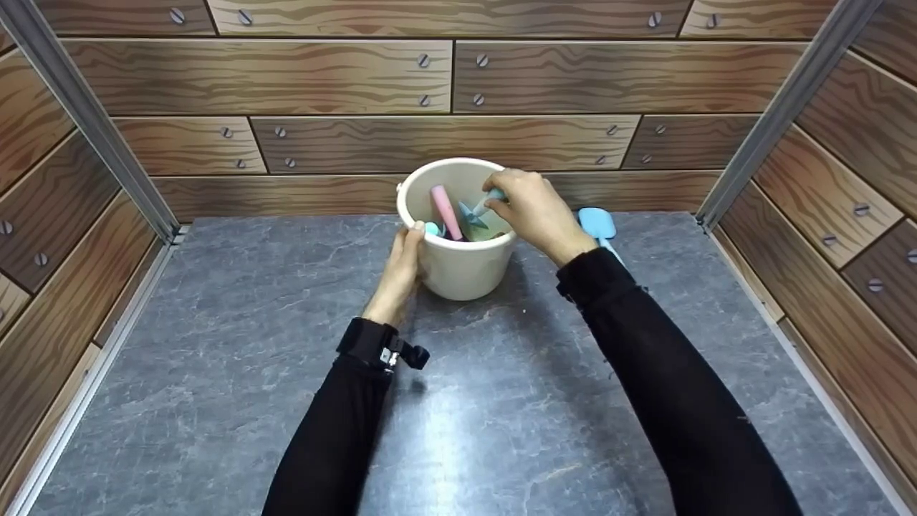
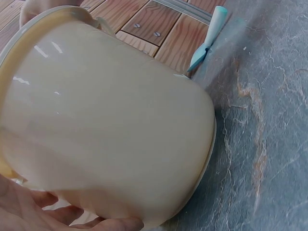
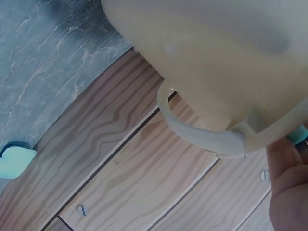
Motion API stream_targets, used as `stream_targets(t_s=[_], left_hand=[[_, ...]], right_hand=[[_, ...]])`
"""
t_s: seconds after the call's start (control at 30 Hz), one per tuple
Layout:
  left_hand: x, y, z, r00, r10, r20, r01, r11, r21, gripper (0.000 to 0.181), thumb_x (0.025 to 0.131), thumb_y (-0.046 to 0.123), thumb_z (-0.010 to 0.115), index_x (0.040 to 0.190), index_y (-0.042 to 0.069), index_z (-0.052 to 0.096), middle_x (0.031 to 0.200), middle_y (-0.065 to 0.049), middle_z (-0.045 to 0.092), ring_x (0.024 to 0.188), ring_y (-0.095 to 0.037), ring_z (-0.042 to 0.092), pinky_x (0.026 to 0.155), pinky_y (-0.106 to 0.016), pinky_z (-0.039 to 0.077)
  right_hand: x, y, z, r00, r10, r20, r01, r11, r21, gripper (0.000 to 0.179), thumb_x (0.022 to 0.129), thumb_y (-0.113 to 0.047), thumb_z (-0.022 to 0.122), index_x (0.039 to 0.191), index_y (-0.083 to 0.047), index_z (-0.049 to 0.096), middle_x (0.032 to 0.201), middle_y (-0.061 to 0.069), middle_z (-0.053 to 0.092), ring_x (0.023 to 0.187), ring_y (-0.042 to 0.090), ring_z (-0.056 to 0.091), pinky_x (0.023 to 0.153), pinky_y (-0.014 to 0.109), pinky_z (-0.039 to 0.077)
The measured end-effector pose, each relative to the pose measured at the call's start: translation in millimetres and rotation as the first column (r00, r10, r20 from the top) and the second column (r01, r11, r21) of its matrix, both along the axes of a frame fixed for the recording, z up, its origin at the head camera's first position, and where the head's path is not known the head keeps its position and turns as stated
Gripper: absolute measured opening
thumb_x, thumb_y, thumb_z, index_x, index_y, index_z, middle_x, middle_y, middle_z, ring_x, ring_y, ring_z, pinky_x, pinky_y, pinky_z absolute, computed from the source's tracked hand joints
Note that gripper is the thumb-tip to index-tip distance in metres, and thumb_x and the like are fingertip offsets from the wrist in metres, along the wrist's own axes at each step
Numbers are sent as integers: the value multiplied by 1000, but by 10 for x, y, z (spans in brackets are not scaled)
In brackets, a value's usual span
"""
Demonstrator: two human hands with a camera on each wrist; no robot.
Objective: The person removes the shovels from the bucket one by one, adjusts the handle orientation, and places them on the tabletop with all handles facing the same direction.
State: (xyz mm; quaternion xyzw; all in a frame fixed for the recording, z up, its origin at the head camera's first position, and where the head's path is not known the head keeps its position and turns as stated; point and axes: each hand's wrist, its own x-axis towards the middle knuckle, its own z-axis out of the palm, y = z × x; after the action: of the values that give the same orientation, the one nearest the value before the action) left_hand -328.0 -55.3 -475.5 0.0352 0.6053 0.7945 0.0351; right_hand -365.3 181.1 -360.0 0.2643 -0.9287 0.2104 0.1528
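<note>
A cream plastic bucket [image 1: 466, 272] stands upright near the back wall. My left hand [image 1: 397, 276] grips its left side, thumb at the rim and fingers [image 2: 113, 224] along the outer wall. Over the right rim, my right hand [image 1: 537, 211] pinches the upper end of a small toy tool with a pale blue handle and a pointed teal head [image 1: 473, 215]; the head is down inside the bucket. A pink-handled tool [image 1: 445, 211] leans in there too, beside a turquoise rounded piece [image 1: 433, 228]. The lower ends of these things are partly hidden by the bucket's front wall.
A light blue toy shovel [image 1: 597, 223] lies on the grey marbled surface right of the bucket, partly behind my right forearm. Wood-patterned panels [image 1: 344, 77] enclose the back and sides, with metal posts [image 1: 774, 107] at the corners. The bucket's handle [image 3: 192, 132] hangs at its far side.
</note>
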Motion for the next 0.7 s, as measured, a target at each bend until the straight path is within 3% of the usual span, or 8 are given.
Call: stream_targets(t_s=[0.17, 0.33, 0.43, 0.53, 0.7], left_hand=[[-3, 0, -7, 1000, 4, 1, -4, 1000, 8, 87, 116, 53, 49, 188, 14, 20, 190, -27, 30, 174, -47, 36, 145, -74, 29], [-16, 6, -13, 1000, 8, -11, -8, 1000, 16, 85, 116, 50, 49, 187, 11, 21, 189, -27, 32, 173, -47, 38, 145, -72, 30], [-13, 7, -10, 1000, 10, -12, -9, 1000, 20, 85, 116, 50, 49, 186, 10, 22, 188, -27, 33, 172, -47, 39, 145, -72, 30], [-10, 7, -9, 1000, 9, -14, -9, 1000, 14, 85, 116, 51, 49, 186, 10, 23, 187, -27, 34, 172, -47, 39, 145, -73, 30], [-8, 6, -1, 1000, 13, 0, -13, 1000, -3, 86, 116, 53, 50, 186, 11, 23, 188, -25, 32, 173, -48, 37, 144, -76, 28]], right_hand=[[55, 65, -38, 987, 95, -130, -94, 995, 14, 21, 110, -9, 81, 127, 3, 79, 129, 22, 84, 125, 42, 82, 108, 55, 68], [99, 153, -69, 943, 198, -268, -181, 980, 84, 20, 111, -10, 79, 126, 2, 78, 127, 20, 84, 120, 41, 84, 104, 52, 71], [116, 204, -82, 895, 251, -370, -203, 965, 163, 19, 111, -10, 79, 126, 1, 77, 126, 18, 83, 115, 38, 86, 99, 48, 73], [123, 252, -101, 831, 294, -472, -207, 951, 228, 17, 110, -7, 80, 125, 0, 77, 125, 15, 82, 111, 35, 87, 95, 43, 74], [112, 334, -125, 742, 331, -582, -205, 940, 273, 17, 108, -7, 83, 122, -1, 77, 125, 12, 83, 107, 29, 88, 94, 36, 74]])
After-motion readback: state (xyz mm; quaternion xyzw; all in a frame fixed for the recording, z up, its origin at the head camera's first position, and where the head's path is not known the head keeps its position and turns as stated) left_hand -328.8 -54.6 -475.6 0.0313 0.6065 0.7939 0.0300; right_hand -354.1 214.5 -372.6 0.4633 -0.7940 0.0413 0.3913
